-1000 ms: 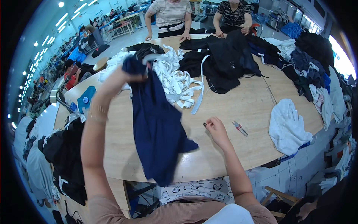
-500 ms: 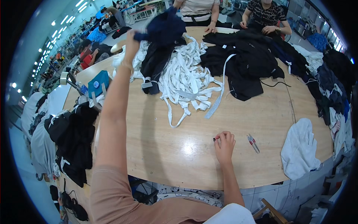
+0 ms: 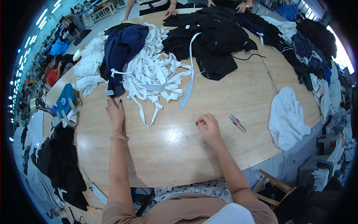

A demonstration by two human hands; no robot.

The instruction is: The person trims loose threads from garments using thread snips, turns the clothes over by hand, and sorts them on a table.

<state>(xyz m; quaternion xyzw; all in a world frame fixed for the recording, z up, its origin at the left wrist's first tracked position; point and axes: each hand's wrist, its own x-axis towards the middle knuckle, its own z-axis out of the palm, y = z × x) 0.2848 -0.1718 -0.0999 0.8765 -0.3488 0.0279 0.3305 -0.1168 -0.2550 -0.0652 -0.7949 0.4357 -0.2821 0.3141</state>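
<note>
A navy garment (image 3: 126, 41) with a white tie lies over a dark one at the left of a heap of white fabric strips (image 3: 156, 76). My left hand (image 3: 115, 111) is open just below the hanging end of the dark cloth, fingers spread and nothing in them. Over the bare wood in the middle, my right hand (image 3: 209, 128) has its fingers curled together; whether anything is inside them is hidden. To its right lie red-handled thread snips (image 3: 237, 123), blades pointing away from me.
Black garments (image 3: 212, 33) are piled at the far side, where two people stand. A white cloth (image 3: 287, 118) lies at the table's right. At the left are a teal pouch (image 3: 66, 99) and more black clothing (image 3: 61, 164). The table (image 3: 160, 156) has a curved near edge.
My left hand has let go of the navy garment, which now rests on the pile, and has drawn back toward me. My right hand stays curled near the snips. The view has shifted.
</note>
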